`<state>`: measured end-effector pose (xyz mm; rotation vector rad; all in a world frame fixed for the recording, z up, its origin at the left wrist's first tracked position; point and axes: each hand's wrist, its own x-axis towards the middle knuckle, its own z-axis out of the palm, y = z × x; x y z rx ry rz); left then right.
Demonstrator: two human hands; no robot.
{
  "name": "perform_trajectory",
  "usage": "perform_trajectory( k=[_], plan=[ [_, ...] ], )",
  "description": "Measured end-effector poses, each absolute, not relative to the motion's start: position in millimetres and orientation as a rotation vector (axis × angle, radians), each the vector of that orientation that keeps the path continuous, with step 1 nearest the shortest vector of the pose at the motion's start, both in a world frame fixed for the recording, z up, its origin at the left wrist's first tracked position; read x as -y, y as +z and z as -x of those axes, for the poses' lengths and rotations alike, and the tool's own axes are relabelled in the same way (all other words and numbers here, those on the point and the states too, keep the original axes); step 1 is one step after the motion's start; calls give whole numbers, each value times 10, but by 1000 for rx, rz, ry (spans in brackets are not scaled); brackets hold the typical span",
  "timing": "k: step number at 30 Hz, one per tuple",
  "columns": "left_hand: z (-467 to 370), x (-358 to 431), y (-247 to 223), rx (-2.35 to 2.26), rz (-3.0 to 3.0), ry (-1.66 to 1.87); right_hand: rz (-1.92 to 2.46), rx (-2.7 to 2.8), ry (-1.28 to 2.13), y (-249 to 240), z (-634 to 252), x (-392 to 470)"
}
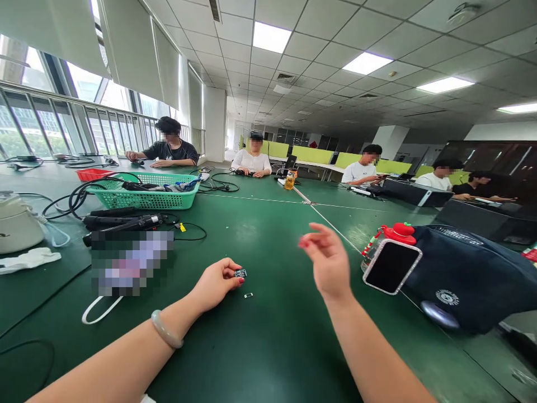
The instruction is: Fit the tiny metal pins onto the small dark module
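Observation:
Between the thumb and fingers of my left hand (221, 281) is a small dark circuit board (240, 273) with light markings. Just below those fingertips, a tiny pale rectangular piece (249, 295) with a dark centre lies on the green table (268, 347). My right hand (329, 260) is raised above the table to the right, its fingers bent and apart, with nothing visible in them. A bracelet circles my left wrist.
A green basket (145, 196) of cables and black devices (126, 224) lie at the left. At the right are a phone (392, 267), a red-capped bottle (400, 232) and a dark bag (465, 274). Several people sit around the far tables.

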<state>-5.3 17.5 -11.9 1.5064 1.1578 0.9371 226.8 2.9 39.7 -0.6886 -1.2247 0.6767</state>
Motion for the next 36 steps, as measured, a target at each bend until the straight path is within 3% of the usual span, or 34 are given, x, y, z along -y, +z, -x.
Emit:
perform_trajectory(
  k=[7, 13, 17, 20, 36],
  plan=[
    [62, -202, -155, -1153, -1518, 942, 207, 808, 1042, 732, -2871, 63],
    [68, -222, -169, -1158, -1499, 951, 727, 1493, 1291, 334, -2466, -43],
    [75, -222, -165, -1160, -1500, 983, 1105, 2192, 783, -21, -1961, -22],
    [72, -215, -160, -1149, -1505, 999, 1151, 2343, 537, -133, -1750, 29],
    [62, -178, -132, -1191, -1560, 942, 1165, 2281, 443, -208, -1730, -35]
  ],
)
